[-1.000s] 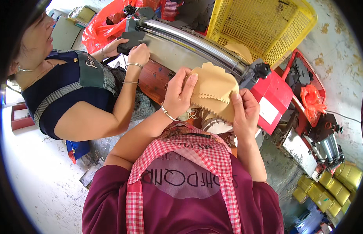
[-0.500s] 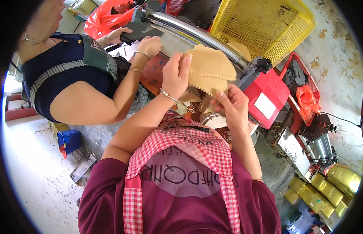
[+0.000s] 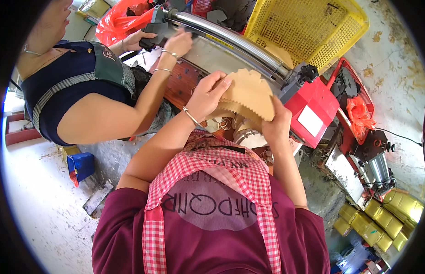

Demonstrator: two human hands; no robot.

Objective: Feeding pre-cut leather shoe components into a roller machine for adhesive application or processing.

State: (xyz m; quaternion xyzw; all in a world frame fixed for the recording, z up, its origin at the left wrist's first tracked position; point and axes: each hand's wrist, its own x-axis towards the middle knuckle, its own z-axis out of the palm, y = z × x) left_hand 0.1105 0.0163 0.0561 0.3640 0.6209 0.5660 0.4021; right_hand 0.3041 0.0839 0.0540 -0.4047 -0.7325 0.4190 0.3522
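Note:
Between my two hands I hold tan sheet pieces (image 3: 250, 90) with a scalloped, zigzag lower edge. My left hand (image 3: 209, 95) pinches them at their left side, thumb on top. At the right side my right hand (image 3: 278, 121) grips them, its fingers partly hidden. More tan pieces (image 3: 249, 137) and some loose thread lie below on the table, close to my apron. Just beyond the held pieces runs a machine with a long metal roller (image 3: 231, 41) and a red end housing (image 3: 313, 112).
A co-worker (image 3: 98, 105) sits at my left, both hands near dark pieces at the roller's far end. A yellow plastic basket (image 3: 308, 59) stands behind the roller. On the right are a red basket (image 3: 358, 86) with dark pieces and several gold packages (image 3: 372, 228).
The tan pieces have come slightly lower and nearer to me, now held closer together. My right hand has shifted up along their right edge. The co-worker's near hand has moved up toward the roller.

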